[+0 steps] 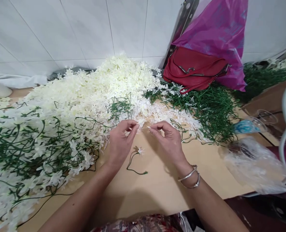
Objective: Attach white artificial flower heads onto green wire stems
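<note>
Near the middle of the table (157, 187), my left hand (123, 138) pinches a white flower (141, 122) between thumb and fingertips. Just to its right, my right hand (168, 138) is closed in a pinch on a tiny white piece (149, 127), too small to name. The two hands are a short distance apart. Below and between them a green stem (130, 164) lies curved on the table, with a small white flower (140, 150) at its upper end. Beyond my hands rises a big heap of cream-white flowers (118, 77).
Flowered green stems (24, 148) cover the left side. At the right lie a pile of green stems (212, 112) and a clear plastic bag (254, 164). A red handbag (193, 67) and a purple bag (220, 32) stand by the tiled wall (84, 29).
</note>
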{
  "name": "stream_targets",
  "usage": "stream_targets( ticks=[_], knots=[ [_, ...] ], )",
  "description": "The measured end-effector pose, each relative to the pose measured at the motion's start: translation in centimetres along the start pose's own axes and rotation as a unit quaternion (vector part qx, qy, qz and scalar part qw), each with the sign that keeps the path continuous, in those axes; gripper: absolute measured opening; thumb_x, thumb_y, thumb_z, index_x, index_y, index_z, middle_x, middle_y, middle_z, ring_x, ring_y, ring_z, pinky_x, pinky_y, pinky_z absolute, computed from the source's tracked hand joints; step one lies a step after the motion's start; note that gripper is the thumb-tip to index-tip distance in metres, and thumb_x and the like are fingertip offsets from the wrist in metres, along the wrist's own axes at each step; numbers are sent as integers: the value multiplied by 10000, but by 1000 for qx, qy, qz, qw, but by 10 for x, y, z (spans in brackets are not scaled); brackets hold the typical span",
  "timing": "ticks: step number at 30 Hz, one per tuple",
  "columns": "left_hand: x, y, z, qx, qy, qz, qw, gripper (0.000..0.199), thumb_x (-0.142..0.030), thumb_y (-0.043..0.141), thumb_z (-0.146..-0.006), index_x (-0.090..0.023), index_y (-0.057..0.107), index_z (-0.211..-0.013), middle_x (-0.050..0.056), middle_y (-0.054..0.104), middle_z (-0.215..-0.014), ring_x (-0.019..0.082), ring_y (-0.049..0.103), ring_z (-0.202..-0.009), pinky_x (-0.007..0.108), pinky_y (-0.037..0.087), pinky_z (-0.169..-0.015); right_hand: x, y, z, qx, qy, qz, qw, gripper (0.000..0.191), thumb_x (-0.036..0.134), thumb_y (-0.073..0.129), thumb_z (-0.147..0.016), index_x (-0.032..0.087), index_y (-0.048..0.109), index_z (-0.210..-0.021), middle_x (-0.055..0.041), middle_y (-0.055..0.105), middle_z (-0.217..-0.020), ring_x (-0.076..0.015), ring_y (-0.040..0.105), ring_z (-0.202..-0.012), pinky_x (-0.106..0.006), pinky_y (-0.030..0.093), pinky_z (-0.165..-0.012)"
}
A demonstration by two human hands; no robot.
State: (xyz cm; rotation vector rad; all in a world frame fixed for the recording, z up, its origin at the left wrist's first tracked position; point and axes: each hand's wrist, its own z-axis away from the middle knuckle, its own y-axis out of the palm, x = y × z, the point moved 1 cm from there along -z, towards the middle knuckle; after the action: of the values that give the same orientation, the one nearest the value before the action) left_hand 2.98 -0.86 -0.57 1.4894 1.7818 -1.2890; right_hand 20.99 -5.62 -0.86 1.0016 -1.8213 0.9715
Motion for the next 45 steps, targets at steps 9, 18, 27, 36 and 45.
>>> stream_targets(
  ticks=[9, 18, 27, 36, 45],
  knots=[
    [-3, 9, 10, -4, -164, 230, 959, 171, -347, 746, -946, -181, 707, -945, 4, 736, -833, 141, 697, -809, 247, 542, -785, 17, 21, 13, -10, 56, -87, 995, 71, 211, 752, -888, 231, 712, -833, -3, 696, -832, -172, 626, -811, -337, 474, -795],
    [-4, 15, 16, 40, -141, 221, 964, 75, -271, 735, -954, -199, 754, -950, 11, 753, -909, 148, 687, -880, 260, 535, -846, 9, 20, 9, 6, 175, -186, 967, 312, 262, 799, -805, 240, 630, -1066, 68, 616, -724, -137, 561, -679, -299, 452, -713],
    [-5, 12, 16, 72, -150, 203, 965, 103, -299, 672, -1001, -219, 737, -1007, 35, 765, -973, 190, 712, -969, 297, 581, -850, 8, 16, 6, 25, 160, -180, 970, 93, 300, 791, -826, 236, 774, -892, 23, 667, -753, -156, 583, -719, -314, 464, -732],
    [-26, -26, 60, 201, 179, -105, 957, 124, -261, 692, -1004, -210, 682, -1117, 47, 752, -1078, 207, 694, -986, 363, 499, -920, -4, 3, -2, -51, 109, -196, 973, 114, 263, 842, -792, 240, 730, -790, -29, 756, -1000, -202, 664, -963, -348, 500, -903],
    [-9, -27, 90, 297, 203, -178, 916, 172, -191, 550, -1066, -267, 699, -1027, 14, 775, -1067, 219, 681, -1067, 485, 280, -1235, -7, -4, -7, -27, 140, -187, 972, 191, 316, 872, -758, 246, 702, -813, 8, 714, -829, -172, 640, -795, -309, 516, -783]
  ],
)
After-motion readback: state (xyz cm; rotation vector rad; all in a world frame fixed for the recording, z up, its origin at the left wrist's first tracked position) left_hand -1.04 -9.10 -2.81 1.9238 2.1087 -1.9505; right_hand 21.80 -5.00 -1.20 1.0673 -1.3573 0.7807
